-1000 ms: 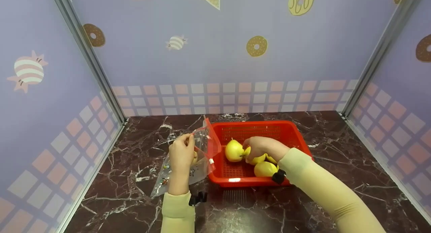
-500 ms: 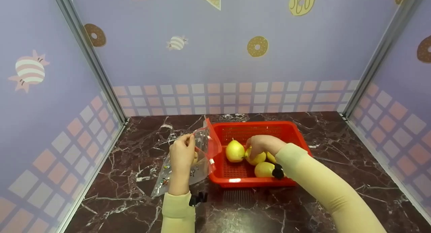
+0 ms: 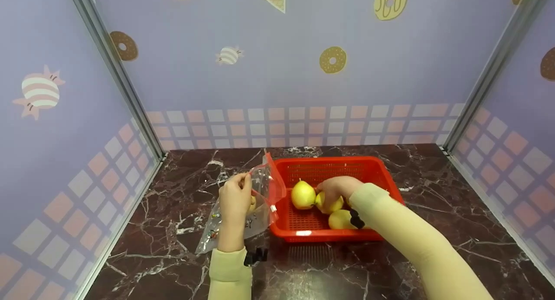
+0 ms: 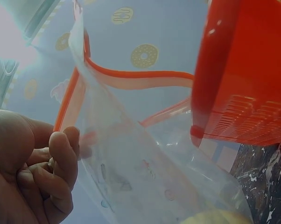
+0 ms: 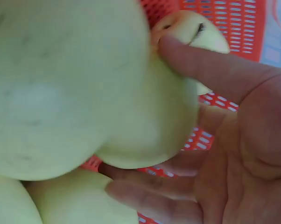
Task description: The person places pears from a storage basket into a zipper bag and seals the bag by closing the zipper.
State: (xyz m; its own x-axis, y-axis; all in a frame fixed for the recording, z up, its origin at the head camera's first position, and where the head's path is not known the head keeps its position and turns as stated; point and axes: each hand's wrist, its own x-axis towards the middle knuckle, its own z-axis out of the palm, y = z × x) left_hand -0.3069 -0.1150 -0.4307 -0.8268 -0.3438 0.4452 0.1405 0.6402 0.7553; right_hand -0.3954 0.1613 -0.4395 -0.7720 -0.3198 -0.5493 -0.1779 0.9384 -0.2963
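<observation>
Pears first: your right hand [image 3: 334, 188] is down in the red perforated plastic basket [image 3: 381, 167], fingers and thumb curled round one smooth yellow-green pear [image 3: 328, 203]. Wrist view confirms it: thumb [image 5: 201, 65] pressed on the skin near the stem end, palm cupped under the belly. Three other yellow pears crowd it; one, stem up, [image 3: 302, 195] sits just left, another [image 3: 341, 220] nearer you.

Your left hand [image 3: 234, 200] pinches the upper edge of the clear zip bag with red seal strip [image 3: 264, 191], mouth held up beside the basket's left wall; something pale yellow shows inside.

Handling, as a judgement: pear is firm, rounded, moderately heavy, skin slick and bruisable. Take it round the widest part, not the stem. Bag is limp film; it likely sags unless held by the seal strip.

Dark marble-patterned worktop [image 3: 173, 248] carries everything.
</observation>
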